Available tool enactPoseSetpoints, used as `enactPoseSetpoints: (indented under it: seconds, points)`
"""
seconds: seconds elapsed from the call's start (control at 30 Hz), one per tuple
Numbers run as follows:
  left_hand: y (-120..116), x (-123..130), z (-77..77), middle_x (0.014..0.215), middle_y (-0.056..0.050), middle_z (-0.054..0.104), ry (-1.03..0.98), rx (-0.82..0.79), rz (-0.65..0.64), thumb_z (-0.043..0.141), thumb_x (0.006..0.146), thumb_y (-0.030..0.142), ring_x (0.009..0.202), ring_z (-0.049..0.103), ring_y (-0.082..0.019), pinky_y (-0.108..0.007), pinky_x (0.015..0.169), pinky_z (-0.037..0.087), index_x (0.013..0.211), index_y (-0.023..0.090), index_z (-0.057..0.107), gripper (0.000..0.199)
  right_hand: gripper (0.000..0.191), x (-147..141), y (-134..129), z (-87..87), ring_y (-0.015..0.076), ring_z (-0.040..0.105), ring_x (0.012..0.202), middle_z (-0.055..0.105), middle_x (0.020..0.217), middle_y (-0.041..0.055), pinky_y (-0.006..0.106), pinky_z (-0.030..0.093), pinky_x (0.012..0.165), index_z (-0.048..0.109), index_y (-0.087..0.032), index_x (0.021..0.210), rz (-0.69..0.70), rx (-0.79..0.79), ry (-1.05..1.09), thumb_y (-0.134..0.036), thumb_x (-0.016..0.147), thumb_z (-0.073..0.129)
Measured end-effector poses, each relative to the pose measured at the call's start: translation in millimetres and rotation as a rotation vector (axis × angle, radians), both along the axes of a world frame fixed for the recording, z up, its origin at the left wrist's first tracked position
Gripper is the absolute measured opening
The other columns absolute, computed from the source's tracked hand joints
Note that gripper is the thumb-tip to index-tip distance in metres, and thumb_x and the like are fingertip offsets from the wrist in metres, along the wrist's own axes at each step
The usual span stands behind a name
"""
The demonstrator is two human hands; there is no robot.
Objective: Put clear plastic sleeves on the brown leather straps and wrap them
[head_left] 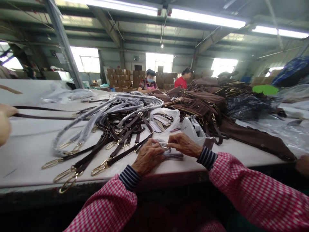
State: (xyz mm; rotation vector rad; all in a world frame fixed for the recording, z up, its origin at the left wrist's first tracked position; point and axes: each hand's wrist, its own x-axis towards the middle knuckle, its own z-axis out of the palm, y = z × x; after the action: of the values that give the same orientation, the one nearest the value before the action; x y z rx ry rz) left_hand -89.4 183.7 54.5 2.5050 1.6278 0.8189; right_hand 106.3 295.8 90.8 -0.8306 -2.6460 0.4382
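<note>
At the front edge of the table, my left hand is closed on a small bundle wrapped in clear plastic. The fingers of my right hand pinch at the upper side of that same bundle, where something shiny shows. What lies inside the plastic is too blurred to tell. Left of my hands, dark brown straps with gold snap hooks fan out toward the table edge. Long plastic-wrapped straps or handles loop over that heap.
A clear bag of paper tags and a white dispenser-like holder stand just beyond my hands. Brown bags with gold zips pile up at the right. Another person's hand is at the far left; two co-workers sit across the table.
</note>
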Motion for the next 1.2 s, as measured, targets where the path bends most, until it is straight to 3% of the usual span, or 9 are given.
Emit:
enactPoseSetpoints:
  seconds: [0.13, 0.27, 0.43, 0.57, 0.73, 0.87, 1.03, 1.2]
  points:
    - [-2.0, 4.6, 1.3, 0.096, -0.005, 0.072, 0.051, 0.011, 0.015, 0.065, 0.096, 0.032, 0.108, 0.053, -0.027, -0.040, 0.093, 0.047, 0.091, 0.021, 0.074, 0.015, 0.017, -20.1, -14.7, -7.8, 0.0158, 0.057, 0.069, 0.067, 0.072, 0.0047, 0.027, 0.029, 0.061, 0.069, -0.015, 0.079, -0.123, 0.128, -0.083, -0.026, 0.091, 0.065]
    - [-2.4, 6.8, 2.8, 0.099, -0.004, 0.072, 0.115, 0.001, 0.050, 0.062, 0.098, 0.035, 0.102, 0.053, -0.025, -0.040, 0.087, 0.044, 0.088, 0.021, 0.070, 0.019, 0.013, -29.8, -20.1, -6.4, 0.0186, 0.057, 0.073, 0.069, 0.078, 0.0091, 0.030, 0.024, 0.063, 0.068, -0.014, 0.081, -0.076, 0.196, -0.132, -0.022, 0.090, 0.062]
    - [-1.4, 4.7, 1.1, 0.102, -0.002, 0.071, 0.086, -0.015, 0.043, 0.064, 0.096, 0.032, 0.104, 0.053, -0.024, -0.038, 0.088, 0.041, 0.093, 0.021, 0.067, 0.011, 0.024, -23.3, 11.9, 8.2, 0.0136, 0.056, 0.064, 0.066, 0.069, 0.0012, 0.025, 0.031, 0.060, 0.068, -0.016, 0.076, 0.050, 0.125, -0.179, -0.032, 0.092, 0.064]
    - [-2.7, 4.1, -1.3, 0.104, -0.003, 0.070, 0.090, -0.036, 0.065, 0.067, 0.094, 0.031, 0.107, 0.052, -0.025, -0.040, 0.087, 0.041, 0.093, 0.021, 0.065, 0.010, 0.032, -38.5, 53.2, 18.1, 0.0154, 0.063, 0.077, 0.071, 0.084, 0.0061, 0.025, 0.041, 0.070, 0.072, -0.013, 0.089, -0.089, 0.141, -0.141, -0.028, 0.101, 0.046]
    - [-1.4, 3.0, -3.9, 0.103, -0.002, 0.070, 0.085, -0.031, 0.079, 0.068, 0.093, 0.032, 0.108, 0.052, -0.025, -0.041, 0.087, 0.041, 0.092, 0.022, 0.064, 0.011, 0.027, -85.2, 83.0, 11.2, 0.0216, 0.068, 0.097, 0.075, 0.101, 0.0119, 0.029, 0.044, 0.079, 0.075, -0.015, 0.097, -0.268, 0.191, -0.215, -0.024, 0.098, 0.049]
    - [-0.4, 3.2, -3.0, 0.104, -0.002, 0.070, 0.101, -0.045, 0.082, 0.068, 0.093, 0.034, 0.108, 0.053, -0.025, -0.041, 0.086, 0.042, 0.091, 0.022, 0.064, 0.013, 0.030, -109.3, 93.2, 0.3, 0.0219, 0.068, 0.103, 0.074, 0.107, 0.0129, 0.032, 0.048, 0.084, 0.073, -0.015, 0.096, -0.334, 0.218, -0.293, -0.028, 0.103, 0.047]
    - [-1.7, 4.7, -3.0, 0.103, -0.002, 0.071, 0.089, -0.032, 0.080, 0.067, 0.093, 0.033, 0.108, 0.054, -0.025, -0.042, 0.085, 0.043, 0.090, 0.021, 0.062, 0.013, 0.030, -119.0, 95.7, -7.7, 0.0214, 0.068, 0.102, 0.072, 0.107, 0.0097, 0.039, 0.054, 0.090, 0.070, -0.013, 0.102, -0.310, 0.273, -0.355, -0.038, 0.104, 0.054]
    - [-1.4, 5.9, -2.5, 0.102, -0.004, 0.071, 0.098, -0.030, 0.080, 0.065, 0.094, 0.033, 0.106, 0.054, -0.026, -0.042, 0.085, 0.043, 0.089, 0.021, 0.063, 0.013, 0.024, -128.1, 86.0, -10.3, 0.0232, 0.068, 0.103, 0.072, 0.109, 0.0126, 0.038, 0.053, 0.088, 0.070, -0.012, 0.108, -0.299, 0.330, -0.370, -0.030, 0.103, 0.055]
